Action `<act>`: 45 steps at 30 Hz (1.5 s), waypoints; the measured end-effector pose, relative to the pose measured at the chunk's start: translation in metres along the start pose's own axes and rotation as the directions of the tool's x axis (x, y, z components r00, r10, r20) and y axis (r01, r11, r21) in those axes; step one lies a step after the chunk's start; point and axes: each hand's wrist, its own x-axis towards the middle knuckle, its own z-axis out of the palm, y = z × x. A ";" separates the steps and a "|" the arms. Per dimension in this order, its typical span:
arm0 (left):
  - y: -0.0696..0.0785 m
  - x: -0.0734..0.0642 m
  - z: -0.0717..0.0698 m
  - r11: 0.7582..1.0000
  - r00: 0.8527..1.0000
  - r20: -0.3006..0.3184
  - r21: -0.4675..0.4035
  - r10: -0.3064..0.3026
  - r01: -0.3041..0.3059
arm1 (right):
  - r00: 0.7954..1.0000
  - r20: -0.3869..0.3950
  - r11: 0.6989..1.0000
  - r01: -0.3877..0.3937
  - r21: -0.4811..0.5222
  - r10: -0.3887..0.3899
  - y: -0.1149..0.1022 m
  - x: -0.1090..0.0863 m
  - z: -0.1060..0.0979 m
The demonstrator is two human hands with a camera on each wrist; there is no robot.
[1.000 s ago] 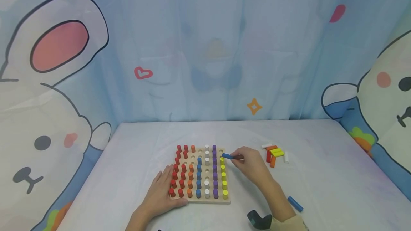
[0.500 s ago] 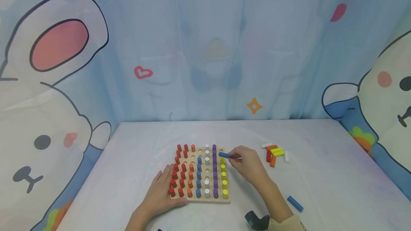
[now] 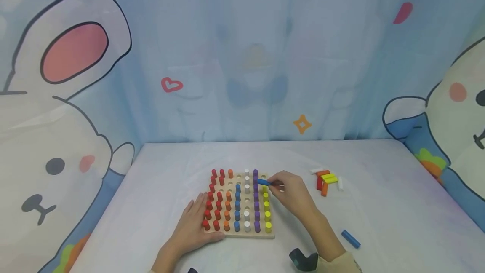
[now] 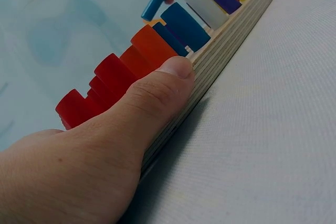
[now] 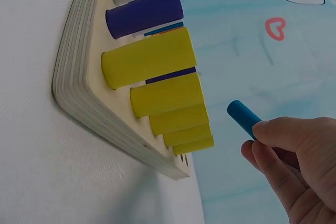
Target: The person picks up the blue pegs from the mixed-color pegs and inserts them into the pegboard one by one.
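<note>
A wooden pegboard (image 3: 251, 235) lies on the table, with columns of red, orange, blue, white, purple and yellow pegs standing in it. My left hand (image 3: 191, 227) rests against its near left corner, fingers straight along the left side. The left thumb (image 4: 165, 80) lies on the board's front edge in the left wrist view. Between thumb and fingers, my right hand (image 3: 292, 191) pinches a blue peg (image 3: 263, 182). That peg is tilted, almost level, above the far right part of the board, near the purple and yellow columns. In the right wrist view the yellow pegs (image 5: 152, 59) stand beside it, apart.
To the right of the board lies a loose pile of white, orange, red and yellow pegs (image 3: 329, 178). Another blue peg (image 3: 350, 239) lies nearer, right of my forearm. A dark device (image 3: 304, 260) sits at my right wrist. A patterned curtain (image 3: 242, 62) hangs behind the table.
My right hand has moved slightly left over the board with the blue peg, whose tip now passes in front of the purple column. My left hand stays at the corner. The head view shifts slightly.
</note>
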 end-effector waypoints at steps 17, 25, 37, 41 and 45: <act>0.003 0.003 0.001 1.000 1.000 0.015 -0.001 0.011 -0.011 | 1.000 -0.006 0.999 0.006 0.034 -0.006 -0.014 0.005 0.006; 0.002 0.002 -0.001 1.000 1.000 0.019 0.008 0.004 -0.004 | 0.999 -0.019 0.999 0.034 0.028 -0.033 -0.022 0.008 0.007; 0.002 0.000 -0.001 1.000 1.000 0.027 -0.012 -0.011 0.011 | 1.000 -0.001 0.999 0.009 0.041 -0.008 -0.034 0.013 0.014; 0.001 0.000 -0.001 1.000 1.000 0.026 -0.008 -0.012 0.012 | 1.000 -0.001 0.998 0.003 0.057 -0.003 -0.034 0.014 0.017; 0.001 0.000 -0.002 1.000 1.000 0.028 -0.003 -0.013 0.013 | 1.000 -0.013 0.998 0.005 0.062 -0.004 -0.036 0.014 0.021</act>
